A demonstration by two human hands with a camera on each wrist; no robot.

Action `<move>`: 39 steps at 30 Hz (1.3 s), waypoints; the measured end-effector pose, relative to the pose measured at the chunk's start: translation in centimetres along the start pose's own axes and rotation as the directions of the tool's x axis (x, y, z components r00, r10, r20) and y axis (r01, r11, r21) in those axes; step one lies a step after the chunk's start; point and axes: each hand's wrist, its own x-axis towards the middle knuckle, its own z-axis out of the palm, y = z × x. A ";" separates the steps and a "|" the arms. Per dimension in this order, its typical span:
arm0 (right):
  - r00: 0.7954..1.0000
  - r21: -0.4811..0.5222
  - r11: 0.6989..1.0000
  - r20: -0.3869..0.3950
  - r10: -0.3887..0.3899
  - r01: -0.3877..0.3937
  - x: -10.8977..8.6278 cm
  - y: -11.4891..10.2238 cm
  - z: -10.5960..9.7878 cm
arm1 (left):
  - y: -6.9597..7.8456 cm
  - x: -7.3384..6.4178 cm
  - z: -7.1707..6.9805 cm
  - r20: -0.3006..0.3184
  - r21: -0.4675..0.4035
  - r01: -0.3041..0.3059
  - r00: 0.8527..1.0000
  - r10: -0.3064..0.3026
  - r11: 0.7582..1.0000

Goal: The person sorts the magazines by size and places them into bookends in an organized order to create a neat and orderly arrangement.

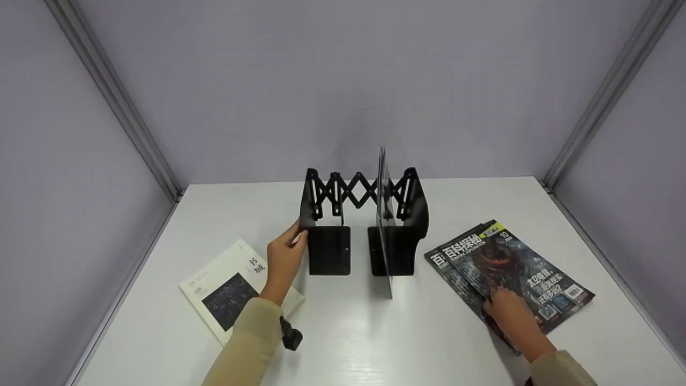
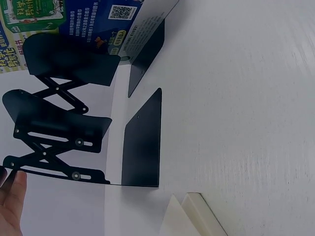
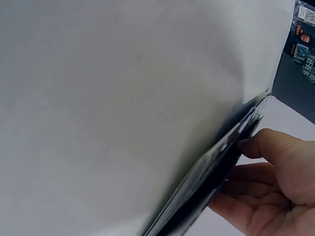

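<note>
A black expandable bookend (image 1: pixel 329 251) with a criss-cross back stands at the middle of the table. My left hand (image 1: pixel 285 262) pinches the edge of its left end plate, the thumb showing on that edge in the left wrist view. One thin book (image 1: pixel 381 214) stands upright near the bookend's right plate; its blue and green cover (image 2: pixel 106 29) shows in the left wrist view. To the right lie two overlapping dark magazines (image 1: pixel 536 273). My right hand (image 1: pixel 509 313) grips their left edge, thumb against the page edges and fingers underneath in the right wrist view.
A white book (image 1: pixel 214 284) with a dark square picture lies at the left, partly behind my left forearm. Pale panels (image 1: pixel 343 80) enclose the white table (image 1: pixel 343 332) at the back and both sides, with metal frame posts in the corners.
</note>
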 end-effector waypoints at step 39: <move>0.914 0.312 0.944 -0.345 0.214 -0.103 -2.6 1.2 -0.5 | -0.2 -0.1 0.0 0.009 0.007 -0.018 1.000 0.018 1.000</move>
